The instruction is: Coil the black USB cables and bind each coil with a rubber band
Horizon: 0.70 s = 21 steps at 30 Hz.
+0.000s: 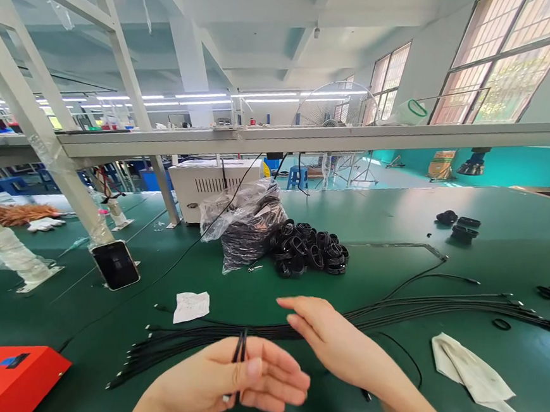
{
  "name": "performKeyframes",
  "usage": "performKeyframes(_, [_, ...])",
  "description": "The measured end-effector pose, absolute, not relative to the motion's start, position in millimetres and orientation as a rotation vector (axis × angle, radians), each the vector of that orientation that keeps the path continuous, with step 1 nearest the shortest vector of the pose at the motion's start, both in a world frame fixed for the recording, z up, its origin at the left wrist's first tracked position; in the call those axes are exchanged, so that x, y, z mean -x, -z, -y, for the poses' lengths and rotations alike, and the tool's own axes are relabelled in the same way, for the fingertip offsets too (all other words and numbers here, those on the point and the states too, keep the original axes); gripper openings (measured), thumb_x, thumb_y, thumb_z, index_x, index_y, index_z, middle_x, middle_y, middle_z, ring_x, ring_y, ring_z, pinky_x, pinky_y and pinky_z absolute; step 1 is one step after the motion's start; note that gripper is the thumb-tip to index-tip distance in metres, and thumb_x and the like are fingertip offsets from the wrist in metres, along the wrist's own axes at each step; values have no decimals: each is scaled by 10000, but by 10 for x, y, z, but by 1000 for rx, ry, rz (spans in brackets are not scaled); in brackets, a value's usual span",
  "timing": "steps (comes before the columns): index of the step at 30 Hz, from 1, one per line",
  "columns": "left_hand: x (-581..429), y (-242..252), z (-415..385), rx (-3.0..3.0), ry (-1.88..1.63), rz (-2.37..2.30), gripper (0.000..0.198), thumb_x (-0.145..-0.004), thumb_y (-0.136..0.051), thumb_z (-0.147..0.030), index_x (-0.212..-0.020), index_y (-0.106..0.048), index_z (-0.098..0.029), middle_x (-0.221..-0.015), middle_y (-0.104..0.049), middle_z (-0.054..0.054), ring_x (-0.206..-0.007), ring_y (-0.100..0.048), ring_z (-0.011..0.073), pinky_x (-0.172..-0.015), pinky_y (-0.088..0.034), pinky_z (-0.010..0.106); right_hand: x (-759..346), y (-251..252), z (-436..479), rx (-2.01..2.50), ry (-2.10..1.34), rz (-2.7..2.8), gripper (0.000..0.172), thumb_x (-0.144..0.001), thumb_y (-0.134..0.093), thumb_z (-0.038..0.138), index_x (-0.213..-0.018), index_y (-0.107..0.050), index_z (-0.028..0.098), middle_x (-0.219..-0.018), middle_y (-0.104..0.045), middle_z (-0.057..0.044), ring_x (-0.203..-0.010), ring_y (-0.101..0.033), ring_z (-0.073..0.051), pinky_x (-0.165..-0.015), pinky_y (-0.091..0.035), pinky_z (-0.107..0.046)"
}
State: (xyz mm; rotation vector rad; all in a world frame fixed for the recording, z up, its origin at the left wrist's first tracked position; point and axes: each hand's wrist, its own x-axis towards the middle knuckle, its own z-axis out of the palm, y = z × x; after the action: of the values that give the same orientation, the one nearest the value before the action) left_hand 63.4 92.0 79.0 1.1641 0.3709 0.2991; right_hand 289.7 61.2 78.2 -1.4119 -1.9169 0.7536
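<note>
Across the green worktop [398, 216], a long bundle of black cables [188, 345] runs from the lower left toward the right edge. The left hand [227, 380] is half curled, palm turned up, with a few strands pinched upright between thumb and fingers. The right hand [331, 344] is open, fingers straight, just above the bundle; whether it touches the cables cannot be told. Farther back, a pile of coiled black cable [307, 250] sits beside a clear plastic bag [245, 226] of more dark coils. A white cloth [474, 374] lies right of the bundle, a paper scrap [191, 306] just behind it, and a red box [4, 378] at lower left.
</note>
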Motion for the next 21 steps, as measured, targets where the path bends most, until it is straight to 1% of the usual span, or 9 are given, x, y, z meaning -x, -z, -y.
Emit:
performKeyframes(1, [-664, -774, -893, -1174, -246, -373, 308, -935, -513, -268, -1174, -663, -146, -1256, -658, 198, -1163, -621, 297, -961, -495, 409, -2845, -805, -603, 1304, -804, 1864, 360, -984, -398, 333, -1290, -560, 233, -1269, -610, -67, -1202, -521, -214, -1012, -394, -346])
performKeyframes(3, [-722, -748, -846, -1187, -184, -382, 294, -923, -537, -274, -1157, -674, -160, -1253, -662, 189, -1166, -618, 304, -968, -490, 437, -2753, -859, -585, 1114, -939, 1859, 352, -1005, -358, 348, -1269, -571, 252, -1206, -642, -42, -1133, -568, -178, -965, -433, -312])
performKeyframes(5, [-762, -727, -822, -1197, -165, -385, 299, -914, -553, -274, -1160, -674, -157, -1245, -666, 187, -1158, -622, 315, -973, -487, 471, -2702, -895, -574, 1033, -997, 1953, 287, -986, -427, 343, -1141, -648, 247, -1061, -682, -23, -1027, -605, -170, -904, -458, -297])
performKeyframes(7, [-780, -704, -824, -1194, -174, -386, 317, -909, -562, -274, -1179, -666, -144, -1231, -673, 193, -1149, -627, 321, -986, -476, 494, -2698, -900, -574, 1082, -930, 2005, 173, -932, -539, 316, -976, -681, 228, -939, -671, -11, -936, -602, -168, -845, -465, -287])
performKeyframes(9, [-780, -672, -850, -1158, -213, -370, 340, -903, -576, -277, -1203, -653, -136, -1254, -660, 191, -1180, -604, 321, -1026, -442, 498, -2725, -893, -572, 1150, -789, 1985, 59, -877, -614, 262, -864, -646, 214, -880, -627, -6, -880, -575, -164, -785, -462, -275])
performKeyframes(10, [-778, -654, -872, -1124, -243, -357, 349, -901, -581, -282, -1210, -649, -135, -1272, -649, 186, -1201, -588, 319, -1050, -418, 497, -2739, -894, -563, 1166, -711, 1969, 49, -862, -628, 241, -825, -620, 209, -862, -604, -7, -864, -559, -164, -758, -456, -272])
performKeyframes(16, [-790, -571, -1098, -829, -629, -411, 409, -980, -407, -336, -1245, -611, -101, -1384, -564, 168, -1308, -488, 276, -1147, -308, 433, -2686, -917, -325, 959, -404, 2174, 183, -895, -616, 268, -733, -557, 206, -714, -583, 28, -695, -532, -115, -662, -392, -233])
performKeyframes(19, [-807, -553, -1200, -725, -815, -462, 460, -982, -389, -347, -1314, -528, -60, -1461, -467, 192, -1360, -418, 267, -1161, -295, 394, -2601, -844, -197, 801, -114, 2427, 297, -934, -537, 262, -646, -500, 202, -585, -514, 48, -519, -433, -93, -503, -297, -247])
performKeyframes(21, [-825, -538, -1218, -709, -913, -536, 478, -976, -406, -340, -1349, -475, -48, -1488, -422, 205, -1369, -405, 263, -1157, -305, 383, -2573, -804, -158, 789, 82, 2469, 349, -950, -490, 260, -607, -472, 203, -539, -461, 44, -473, -371, -105, -461, -237, -282])
